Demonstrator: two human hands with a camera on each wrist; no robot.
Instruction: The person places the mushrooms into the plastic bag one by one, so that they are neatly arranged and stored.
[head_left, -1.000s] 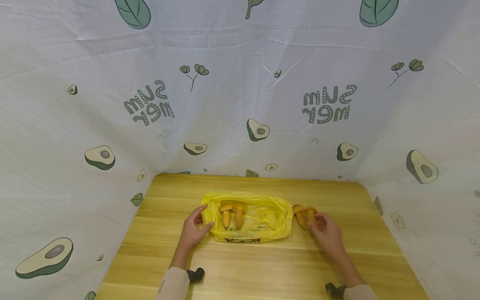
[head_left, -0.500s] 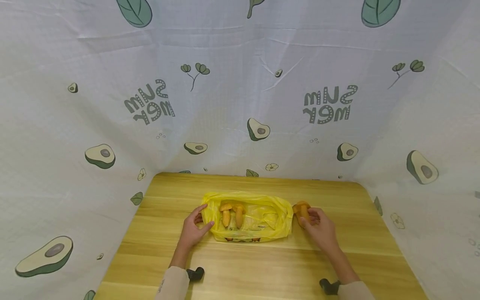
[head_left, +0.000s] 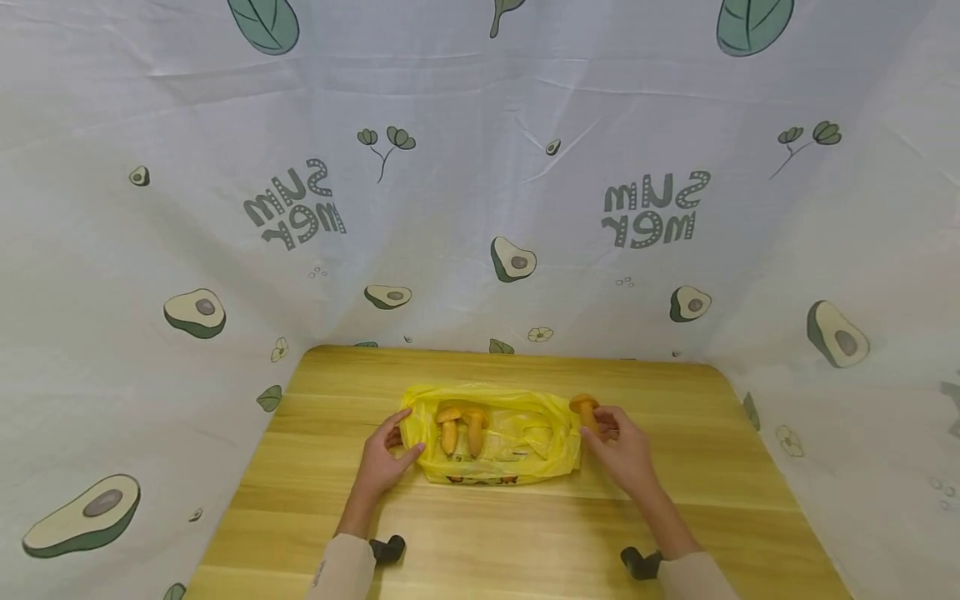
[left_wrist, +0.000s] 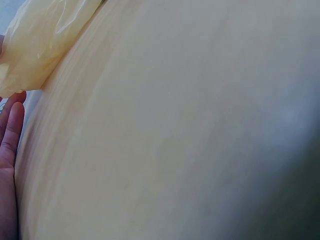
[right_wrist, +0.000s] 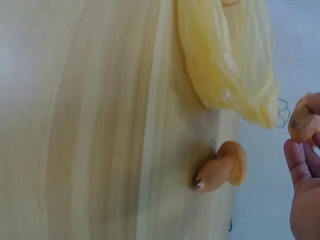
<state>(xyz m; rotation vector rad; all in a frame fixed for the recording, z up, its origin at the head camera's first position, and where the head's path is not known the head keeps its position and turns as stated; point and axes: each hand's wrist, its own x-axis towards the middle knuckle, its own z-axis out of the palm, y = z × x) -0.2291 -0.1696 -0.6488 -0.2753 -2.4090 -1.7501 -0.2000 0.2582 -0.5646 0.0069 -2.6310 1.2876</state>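
A yellow plastic bag lies mid-table in the head view, its mouth spread wide. Two orange-brown mushrooms, a left one and a right one, lie side by side inside its left half. My left hand holds the bag's left end, thumb towards the front and fingers farther back. Just beyond the bag's right end, my right hand grips another mushroom by its stem, cap pointing away. One more mushroom lies on the table in the right wrist view, hidden behind my right hand in the head view.
The wooden table has rounded far corners. A white curtain printed with avocados and leaves surrounds it at the back and both sides. Dark wrist mounts stick out near both sleeves.
My right hand has moved left towards the bag and raised one mushroom from the pair on the right. My left hand and the bag have stayed in place.
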